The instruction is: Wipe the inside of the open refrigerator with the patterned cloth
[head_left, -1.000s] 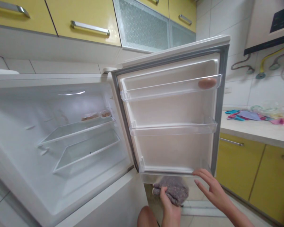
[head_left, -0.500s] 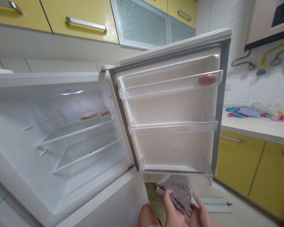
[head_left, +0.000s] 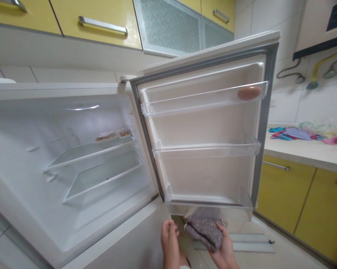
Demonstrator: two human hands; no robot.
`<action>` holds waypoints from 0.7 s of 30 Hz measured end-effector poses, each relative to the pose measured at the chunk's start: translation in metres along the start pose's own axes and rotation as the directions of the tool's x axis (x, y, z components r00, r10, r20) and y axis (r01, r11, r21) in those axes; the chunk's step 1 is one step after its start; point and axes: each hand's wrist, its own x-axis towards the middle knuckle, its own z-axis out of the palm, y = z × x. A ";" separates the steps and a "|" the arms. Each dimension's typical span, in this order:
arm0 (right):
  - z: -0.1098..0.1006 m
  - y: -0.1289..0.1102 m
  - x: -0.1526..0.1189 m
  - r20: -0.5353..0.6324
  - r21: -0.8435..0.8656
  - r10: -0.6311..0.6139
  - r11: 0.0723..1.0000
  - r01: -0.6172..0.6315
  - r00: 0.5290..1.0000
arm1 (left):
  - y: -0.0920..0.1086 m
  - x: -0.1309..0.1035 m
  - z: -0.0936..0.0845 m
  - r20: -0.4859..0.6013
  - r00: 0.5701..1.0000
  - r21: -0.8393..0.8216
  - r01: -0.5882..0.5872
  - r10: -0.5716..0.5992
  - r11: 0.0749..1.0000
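Observation:
A folded grey-brown cloth (head_left: pixel 204 229) is in my right hand (head_left: pixel 224 248), thumb on top and the other fingers beneath it. Its upper part shows through the clear lowest bin of the fridge door (head_left: pixel 207 172). Left of the cloth and apart from it, my left hand (head_left: pixel 169 237) is raised with its fingers curled in; nothing shows in them. The fridge door stands wide open in front of both hands. To the left is the lit fridge interior (head_left: pixel 101 224), with two glass shelves (head_left: pixel 101 175).
Small food packs (head_left: pixel 106 135) sit on the upper shelf. A brown egg-shaped thing (head_left: pixel 249 93) rests in the top door bin. On the right, coloured cloths (head_left: pixel 297 133) lie on the counter (head_left: pixel 303 153). A pale flat panel (head_left: pixel 252 243) is on the floor below the door.
My left hand has let go of the cloth and moved left, its fingers curling. My right hand has closed on the cloth's right side. The view has shifted slightly.

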 end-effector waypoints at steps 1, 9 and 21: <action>0.002 0.005 0.002 0.005 -0.016 -0.019 1.000 0.019 1.000 | 0.011 0.012 -0.008 -0.065 0.989 0.072 -0.129 0.133 0.989; 0.014 0.013 0.024 -0.043 -0.069 -0.150 0.987 0.147 0.988 | 0.063 0.040 -0.007 0.468 0.670 0.445 -0.742 0.576 0.502; -0.061 -0.126 0.014 -0.153 -0.436 -0.657 0.715 0.546 0.738 | 0.048 0.037 -0.012 0.637 0.619 0.469 -0.784 0.458 0.407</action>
